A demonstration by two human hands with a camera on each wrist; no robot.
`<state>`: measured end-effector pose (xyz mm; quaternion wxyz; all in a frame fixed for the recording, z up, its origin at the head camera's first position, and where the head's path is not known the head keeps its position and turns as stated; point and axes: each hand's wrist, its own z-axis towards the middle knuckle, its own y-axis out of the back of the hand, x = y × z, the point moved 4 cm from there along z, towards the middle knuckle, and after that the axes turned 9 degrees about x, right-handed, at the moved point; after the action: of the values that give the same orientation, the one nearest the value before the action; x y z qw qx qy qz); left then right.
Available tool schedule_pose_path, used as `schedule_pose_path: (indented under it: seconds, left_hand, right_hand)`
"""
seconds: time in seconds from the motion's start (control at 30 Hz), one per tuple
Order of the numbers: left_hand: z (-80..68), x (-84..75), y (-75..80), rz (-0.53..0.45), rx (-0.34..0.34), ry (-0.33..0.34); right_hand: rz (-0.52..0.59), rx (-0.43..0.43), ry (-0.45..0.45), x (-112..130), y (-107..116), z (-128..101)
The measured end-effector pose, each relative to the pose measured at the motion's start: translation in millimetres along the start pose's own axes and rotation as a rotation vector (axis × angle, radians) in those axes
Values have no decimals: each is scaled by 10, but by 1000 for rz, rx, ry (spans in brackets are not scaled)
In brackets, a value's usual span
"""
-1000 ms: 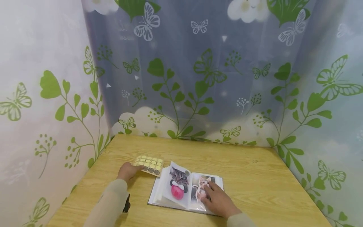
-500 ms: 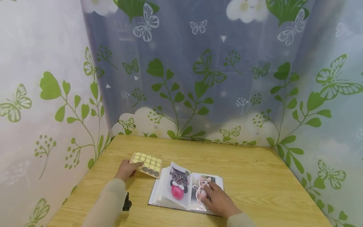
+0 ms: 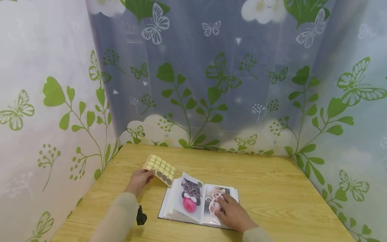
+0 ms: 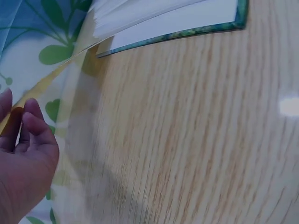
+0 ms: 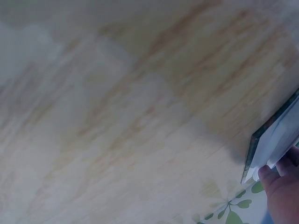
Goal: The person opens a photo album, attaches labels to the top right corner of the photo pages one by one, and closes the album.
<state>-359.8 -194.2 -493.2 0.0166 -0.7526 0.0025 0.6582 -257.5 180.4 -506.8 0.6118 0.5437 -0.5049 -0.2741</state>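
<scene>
One table (image 3: 272, 188): light yellow wood, smooth, with long streaky grain.
Cloth walls (image 3: 193, 43): thin, softly creased, grey-blue at 12 o'clock and paler at 9 and 3, printed with green leaves, butterflies and clouds.
Photo album (image 3: 197, 215): a squarish book spread on the table, the clock's centre from here on; stiff cover with a mottled dark green edge, thick stack of white pages.
Page pockets (image 3: 213, 219): glossy; the left holds a cat photo (image 3: 191, 196) with a round pink shape, the right a kitten photo (image 3: 211, 205).
Grey spot (image 3: 200, 184): small and round, at the cat photo's 1 o'clock corner.
Sticker sheet (image 3: 161, 168): tan card at 10 o'clock, held at a tilt; rows of round yellow stickers, three grey discs (image 3: 164, 177) along the near edge. Its near corner is beside the album; whether they touch, I cannot tell.
Left hand (image 3: 139, 181): between 9 and 10 o'clock, thumb and fingers pinching the sheet's edge.
Right hand (image 3: 234, 213): between 3 and 4 o'clock, fingers apart and slightly bent, resting on the kitten photo.
</scene>
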Motion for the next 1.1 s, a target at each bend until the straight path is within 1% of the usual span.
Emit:
schedule_pose_path:
  seconds: [0.07,0.2,0.37,0.5,0.63,0.77,0.93,1.0,1.1]
  left_hand:
    - [-10,7,-30,42,-17,1]
    - [-26,-23,-62,73,-45,-1]
    - [-29,-190,-114,59,-75,-25]
    - [-22,-336,-203,14,-70,-40]
    - [-24,-444,-344,-26,-48,-50]
    - [-24,-511,-507,-74,-29,-57]
    - [-47,-596,-725,-144,2,-68]
    - [-65,-638,-813,-172,10,-75]
    - [-67,-660,-938,-218,23,-77]
  right_hand:
    - [3,2,-3,-5,-4,5]
    - [6,15,-10,-12,-19,19]
    - [5,13,-7,-9,-13,22]
    - [10,12,-9,-6,3,17]
    - [19,-9,3,-1,28,12]
    - [24,-47,28,-8,39,16]
    - [-10,-95,33,-34,39,29]
    - [-25,-127,33,-27,68,26]
    - [-53,-198,49,-10,139,37]
